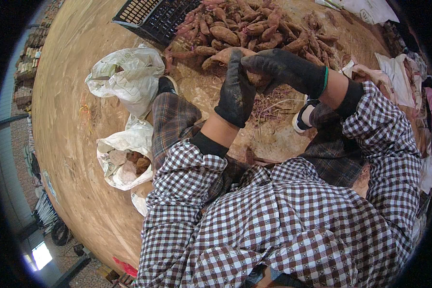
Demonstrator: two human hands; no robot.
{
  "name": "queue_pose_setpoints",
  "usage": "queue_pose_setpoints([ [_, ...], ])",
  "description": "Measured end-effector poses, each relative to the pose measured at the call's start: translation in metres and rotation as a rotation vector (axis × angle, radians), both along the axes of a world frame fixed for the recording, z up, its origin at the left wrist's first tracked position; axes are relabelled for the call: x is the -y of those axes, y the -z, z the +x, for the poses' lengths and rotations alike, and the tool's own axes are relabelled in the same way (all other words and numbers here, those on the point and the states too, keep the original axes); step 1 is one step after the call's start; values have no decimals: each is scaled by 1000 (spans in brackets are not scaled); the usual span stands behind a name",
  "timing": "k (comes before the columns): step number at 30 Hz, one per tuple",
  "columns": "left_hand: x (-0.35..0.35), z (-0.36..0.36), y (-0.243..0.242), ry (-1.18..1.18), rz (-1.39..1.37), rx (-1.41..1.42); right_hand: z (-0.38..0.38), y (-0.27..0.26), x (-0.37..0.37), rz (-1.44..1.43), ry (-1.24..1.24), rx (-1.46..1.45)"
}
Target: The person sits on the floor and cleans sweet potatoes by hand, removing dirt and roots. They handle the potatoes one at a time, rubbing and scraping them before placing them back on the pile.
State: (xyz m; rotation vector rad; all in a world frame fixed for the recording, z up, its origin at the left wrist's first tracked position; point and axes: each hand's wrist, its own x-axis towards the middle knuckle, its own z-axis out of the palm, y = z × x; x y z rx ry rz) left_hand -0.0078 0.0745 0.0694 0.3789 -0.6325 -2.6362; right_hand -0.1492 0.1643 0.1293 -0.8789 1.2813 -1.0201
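Observation:
Both hands wear dark, dirt-stained knit gloves and meet at the near edge of a big heap of sweet potatoes (225, 35). A long reddish-brown sweet potato (221, 57) is in my left hand (237, 90), its left end sticking out past the fingers. My right hand (288, 70) reaches across from the right, its fingertips touching the left glove. Another brown surface shows between the palms, partly hidden by the fingers. Below the hands, thin purple roots and trimmings (270, 108) lie scattered on the dirt floor.
A black plastic crate (162, 21) stands left of the heap. Two white woven sacks, one upper (129, 72) and one lower holding brown pieces (124, 144), are beside my left leg. More sacks (399, 77) lie at the right. A white bag (367, 10) is at the top right.

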Motion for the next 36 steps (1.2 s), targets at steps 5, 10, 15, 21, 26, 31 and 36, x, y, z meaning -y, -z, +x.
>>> queue_pose_setpoints([
  [5,-1,3,-1,-42,92,36,3,-10,3,115,-40,-43],
  [10,5,1,5,1,24,94,5,-7,5,119,-58,-202],
  [15,-1,1,-3,32,-13,38,-2,0,8,85,-113,-265],
  [21,-5,-3,-9,-14,44,115,0,-5,-1,111,57,-44],
  [26,-2,0,-3,37,57,92,-6,-2,2,81,-92,-230],
  [31,-4,0,3,24,12,103,-12,15,6,-98,-172,-648],
  [36,-5,0,14,154,-25,330,-24,16,5,-474,-65,-1209],
])
